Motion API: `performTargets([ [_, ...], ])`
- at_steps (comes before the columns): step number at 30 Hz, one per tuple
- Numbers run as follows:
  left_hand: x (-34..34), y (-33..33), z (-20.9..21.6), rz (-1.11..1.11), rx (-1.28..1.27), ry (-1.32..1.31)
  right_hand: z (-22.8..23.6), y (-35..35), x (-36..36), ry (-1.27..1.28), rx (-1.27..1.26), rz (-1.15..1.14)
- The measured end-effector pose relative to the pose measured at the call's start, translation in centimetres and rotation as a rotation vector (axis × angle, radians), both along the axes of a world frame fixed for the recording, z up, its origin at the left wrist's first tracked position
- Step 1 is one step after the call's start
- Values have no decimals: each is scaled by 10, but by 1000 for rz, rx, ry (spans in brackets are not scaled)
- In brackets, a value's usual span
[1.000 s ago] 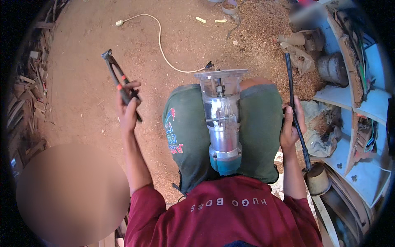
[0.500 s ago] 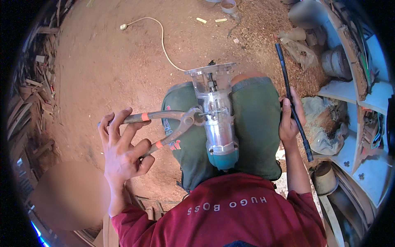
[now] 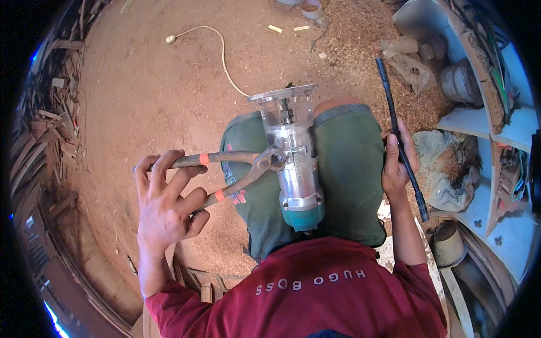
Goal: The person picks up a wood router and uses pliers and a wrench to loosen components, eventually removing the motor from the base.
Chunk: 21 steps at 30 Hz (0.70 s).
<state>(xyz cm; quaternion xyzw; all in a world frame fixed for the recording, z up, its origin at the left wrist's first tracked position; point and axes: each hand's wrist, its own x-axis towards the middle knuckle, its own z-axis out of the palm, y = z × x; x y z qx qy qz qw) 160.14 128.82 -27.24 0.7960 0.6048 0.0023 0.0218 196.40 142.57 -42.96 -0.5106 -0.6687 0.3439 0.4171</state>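
Observation:
A trim router (image 3: 298, 183) with a silver body, clear base and teal end cap rests lengthwise between my thighs, its flat base plate facing away from me. My left hand (image 3: 169, 200) grips the spread handles of worn metal pincers (image 3: 264, 163) with orange bands. Their jaws are at the left side of the router's body, close to the clamp on its base; whether they bite on anything is hard to see. Out to the right, my right hand (image 3: 399, 160) is closed round a long black rod (image 3: 409, 169) with thicker ends, held apart from the router.
A pale power cord (image 3: 222, 53) with a plug runs from the router across the dusty floor. Wood scraps (image 3: 48, 135) pile up at the left. On the right stand shelves (image 3: 470, 124), a plastic bag (image 3: 448, 174) and a bucket (image 3: 448, 245). Tape (image 3: 311, 8) lies far ahead.
The pincers' head has turned slightly against the router's side, and the router has shifted a little left. My left hand keeps its grip; my right hand and the rod have barely moved.

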Motion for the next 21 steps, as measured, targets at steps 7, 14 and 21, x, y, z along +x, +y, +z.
performTargets([
  [7, -8, 5, 4, -20, -57, -48, -1, 0, 0, 24, -11, 1],
  [14, -13, 14, 5, -53, -70, -73, 0, -2, 1, 28, -49, -26],
  [21, -18, 12, -4, -54, -68, -106, 10, 2, 0, -38, 99, 13],
])
